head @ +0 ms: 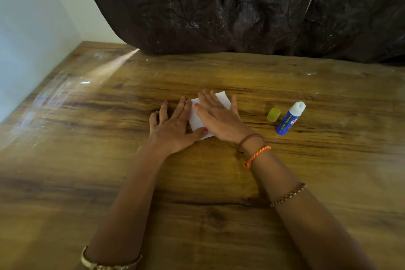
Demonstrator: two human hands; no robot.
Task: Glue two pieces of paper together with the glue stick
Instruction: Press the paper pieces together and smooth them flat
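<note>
both forearms reach in from the near edge of the table [92, 160] toward its middle. the left hand [173, 126] lies flat, fingers [163, 112] spread and gripping nothing, with its thumb and the inner side of the palm on the left and near edges of the white paper [195, 119]. the right hand [219, 117] lies palm-down across the paper, fingers extended and together, likewise holding nothing, only pressing. whether one sheet or two lie under the hands cannot be told for certain, though a second edge shows at the near corner. to the right, well apart from the paper, the blue glue stick [289, 119] lies on its side, uncapped, with the yellow cap [273, 114] just beside it. judged step: pressing the glued sheets together. next move likely calls for smoothing outward to the edges, then lifting both hands straight up without shifting the sheets, and recapping the stick. beyond, a dark curtain [241, 6] hangs along the far edge.
</note>
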